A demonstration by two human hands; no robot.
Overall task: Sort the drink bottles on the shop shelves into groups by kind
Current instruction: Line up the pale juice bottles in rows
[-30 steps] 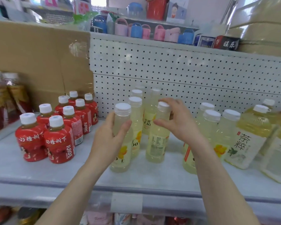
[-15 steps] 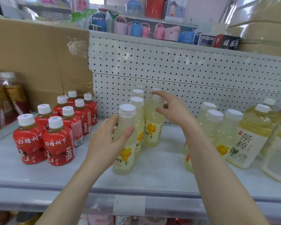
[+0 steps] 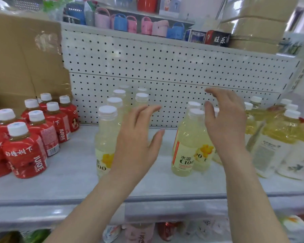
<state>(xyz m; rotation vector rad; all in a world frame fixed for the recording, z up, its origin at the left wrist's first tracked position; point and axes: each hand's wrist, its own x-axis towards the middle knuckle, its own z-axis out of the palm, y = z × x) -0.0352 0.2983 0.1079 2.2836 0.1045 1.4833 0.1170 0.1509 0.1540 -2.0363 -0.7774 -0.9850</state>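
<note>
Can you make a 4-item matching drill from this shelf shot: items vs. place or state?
Column 1
1. red-labelled juice bottles with white caps
2. pale yellow C100 plastic bottle with orange label strip
3. left hand
4. brown cardboard sheet

Column 2
A. open, holding nothing
B. left end of the shelf
C. leaning at the back, far left
D. standing just left of the right hand

Pairs: 1-B, 2-D, 3-A, 4-C
</note>
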